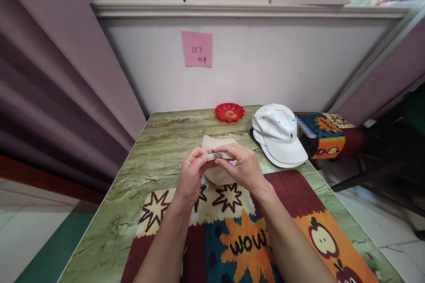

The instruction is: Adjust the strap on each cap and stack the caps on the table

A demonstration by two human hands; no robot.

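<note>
A beige cap (217,177) is held just above the table at centre, partly hidden by both hands. Its adjustment strap (218,155), with a small greyish buckle, stretches between my fingertips. My left hand (190,174) pinches the strap's left end between thumb and fingers. On the other side, my right hand (246,167) is closed on the strap beside the buckle. To the right of that hand lies a stack of caps (278,130), a white one on top with a small dark emblem.
Under my forearms a colourful mat (285,190) covers the near part of the wood-patterned table (133,185). A red scalloped dish (237,117) stands at the back. A pink note (198,48) is stuck to the wall. Beyond the right edge is a similarly patterned seat (327,141).
</note>
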